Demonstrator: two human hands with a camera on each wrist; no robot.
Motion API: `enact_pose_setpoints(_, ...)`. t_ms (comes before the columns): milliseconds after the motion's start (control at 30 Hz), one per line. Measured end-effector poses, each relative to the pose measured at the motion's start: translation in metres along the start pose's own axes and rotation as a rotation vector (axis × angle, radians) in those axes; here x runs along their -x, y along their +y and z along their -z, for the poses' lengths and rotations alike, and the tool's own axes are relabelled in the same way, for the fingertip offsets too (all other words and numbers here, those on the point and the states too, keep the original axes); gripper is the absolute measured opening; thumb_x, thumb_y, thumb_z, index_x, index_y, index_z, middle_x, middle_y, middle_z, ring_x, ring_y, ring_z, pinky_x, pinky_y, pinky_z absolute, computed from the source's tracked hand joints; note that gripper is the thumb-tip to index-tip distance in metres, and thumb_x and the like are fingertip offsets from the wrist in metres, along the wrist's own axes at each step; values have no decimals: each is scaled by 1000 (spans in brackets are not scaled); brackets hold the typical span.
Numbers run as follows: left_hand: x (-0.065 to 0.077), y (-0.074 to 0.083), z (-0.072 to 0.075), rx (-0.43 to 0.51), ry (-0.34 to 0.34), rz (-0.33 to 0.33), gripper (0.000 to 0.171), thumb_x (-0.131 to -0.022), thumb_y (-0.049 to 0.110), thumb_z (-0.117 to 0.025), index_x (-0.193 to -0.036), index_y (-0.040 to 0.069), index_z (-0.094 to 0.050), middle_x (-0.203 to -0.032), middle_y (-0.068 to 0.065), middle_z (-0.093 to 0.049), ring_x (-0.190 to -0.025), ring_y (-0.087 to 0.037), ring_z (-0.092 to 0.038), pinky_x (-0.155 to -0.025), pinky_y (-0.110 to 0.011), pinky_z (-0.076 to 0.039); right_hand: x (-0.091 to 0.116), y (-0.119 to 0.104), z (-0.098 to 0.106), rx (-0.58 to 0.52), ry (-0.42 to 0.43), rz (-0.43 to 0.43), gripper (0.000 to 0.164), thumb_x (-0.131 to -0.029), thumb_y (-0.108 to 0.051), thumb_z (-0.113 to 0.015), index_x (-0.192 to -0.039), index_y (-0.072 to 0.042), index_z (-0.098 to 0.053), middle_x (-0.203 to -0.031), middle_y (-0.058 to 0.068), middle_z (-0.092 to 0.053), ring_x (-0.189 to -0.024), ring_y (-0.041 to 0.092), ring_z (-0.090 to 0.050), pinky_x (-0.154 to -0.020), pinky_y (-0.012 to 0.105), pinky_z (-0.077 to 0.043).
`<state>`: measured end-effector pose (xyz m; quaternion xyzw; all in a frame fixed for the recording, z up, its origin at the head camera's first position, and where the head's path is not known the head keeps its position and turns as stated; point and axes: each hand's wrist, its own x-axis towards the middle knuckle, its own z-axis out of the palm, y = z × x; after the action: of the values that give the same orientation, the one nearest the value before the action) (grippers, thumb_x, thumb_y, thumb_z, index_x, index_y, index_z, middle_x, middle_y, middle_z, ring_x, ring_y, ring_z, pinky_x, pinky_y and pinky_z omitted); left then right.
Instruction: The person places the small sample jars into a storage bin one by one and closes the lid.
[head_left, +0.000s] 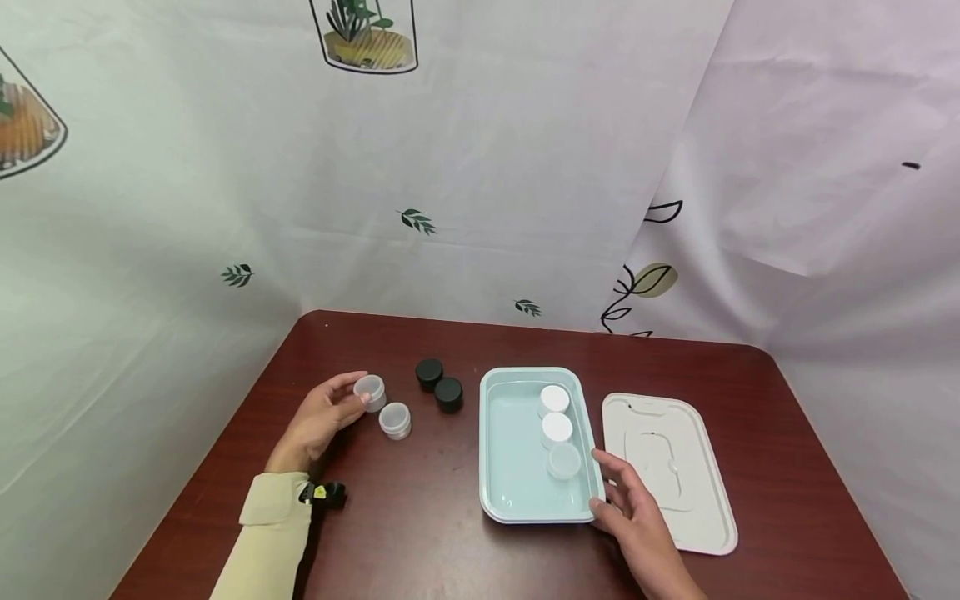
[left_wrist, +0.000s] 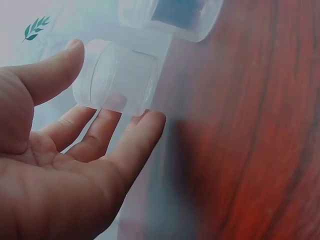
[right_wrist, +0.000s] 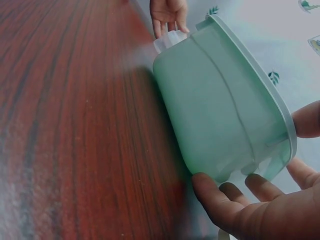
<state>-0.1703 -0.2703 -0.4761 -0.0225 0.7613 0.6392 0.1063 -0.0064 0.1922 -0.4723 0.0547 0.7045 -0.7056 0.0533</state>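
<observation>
My left hand (head_left: 318,421) holds a small translucent jar (head_left: 371,393) between thumb and fingers at the table's left side. In the left wrist view, the thumb lies at the jar's (left_wrist: 122,75) lid end and the fingers are along its side. A second translucent jar (head_left: 395,421) stands just in front of it. My right hand (head_left: 633,517) grips the near right side of a pale blue plastic box (head_left: 506,450), thumb at the rim and fingers along the outer wall (right_wrist: 215,110). Inside, along its right side, are two white-topped jars (head_left: 556,428) and one translucent jar (head_left: 564,461).
Two black-lidded jars (head_left: 448,394) stand between the translucent jars and the box. A white rectangular lid (head_left: 667,467) lies flat to the right of the box, close to my right hand. Patterned white cloth (head_left: 480,167) hangs behind the dark red table (head_left: 420,517).
</observation>
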Motion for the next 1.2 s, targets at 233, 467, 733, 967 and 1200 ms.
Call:
enact_pose_setpoints(233, 4, 9, 1, 90, -1, -41, 64, -104, 16, -69, -158, 0, -40, -132, -2, -57, -110, -4, -68, -96, -27, -59, -1, 1, 1, -3, -3, 11, 57, -100, 4, -57, -154, -9, -44, -144, 20, -47, -122, 15, -66, -88, 32, -63)
enact_pose_setpoints(467, 7, 28, -9, 89, -56, -120, 61, -105, 16, -68, -156, -3, -40, -130, 0, -60, -114, -6, -67, -99, -33, -59, 0, 1, 0, -3, 7, -9, 58, -99, 4, -58, -154, -10, -45, -145, 20, -46, -121, 15, -67, -87, 32, -63)
enact_pose_setpoints(733, 11, 57, -34, 45, -138, -177, 57, -103, 15, -71, -152, 0, -48, -131, -5, -63, -112, -10, -71, -96, -35, -61, -1, 0, 0, -4, 4, -9, 58, -99, 5, -58, -154, -9, -44, -147, 19, -45, -122, 13, -66, -87, 31, -63)
enact_pose_setpoints(967, 21, 88, -66, 8, -247, -230, 52, -99, 8, -74, -147, -1, -55, -128, -13, -66, -104, -15, -73, -91, -36, -63, -1, -1, 0, -5, 7, -18, 57, -99, 4, -57, -153, -9, -45, -148, 18, -45, -123, 14, -66, -87, 31, -62)
enact_pose_setpoints(1200, 31, 112, -111, -56, -392, -268, 49, -92, 8, -82, -138, 3, -64, -122, -14, -73, -103, -19, -74, -86, -32, -63, -2, -2, -1, -2, 5, -16, 57, -99, 5, -57, -153, -9, -45, -148, 19, -45, -123, 16, -66, -87, 32, -63)
